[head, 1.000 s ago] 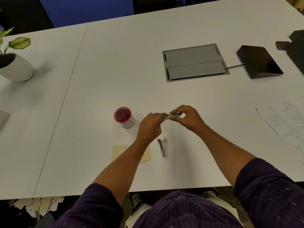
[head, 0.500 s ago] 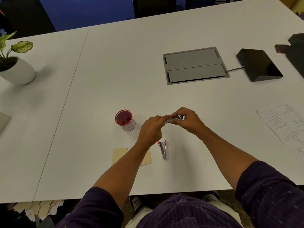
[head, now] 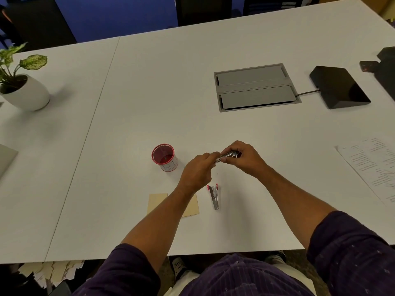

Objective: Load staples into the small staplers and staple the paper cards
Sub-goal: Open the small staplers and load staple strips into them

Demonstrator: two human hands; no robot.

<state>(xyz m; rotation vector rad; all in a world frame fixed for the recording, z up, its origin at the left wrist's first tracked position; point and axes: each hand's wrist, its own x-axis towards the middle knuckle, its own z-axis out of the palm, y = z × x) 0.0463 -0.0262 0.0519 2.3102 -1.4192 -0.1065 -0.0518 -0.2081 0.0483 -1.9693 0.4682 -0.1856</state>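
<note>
Between both hands' grip [head: 222, 158], above the table [head: 149, 116], hangs 1 stapler [head: 227, 155].

Both your arms come in from the bottom of the frame, forearms bare, dark purple sleeves bunched up near the elbows. They angle toward each other, so your hands meet out in front of you, a bit above the tabletop [head: 213, 50]. Your left hand [head: 197, 170] has its back to the camera, fingers curled in, fingertips pinching the near end of a small metal stapler [head: 227, 155]. Your right hand [head: 245, 158] wraps over the other end, fingers curled, thumb underneath. Hands are nearly touching, both wrists pretty straight.
</note>
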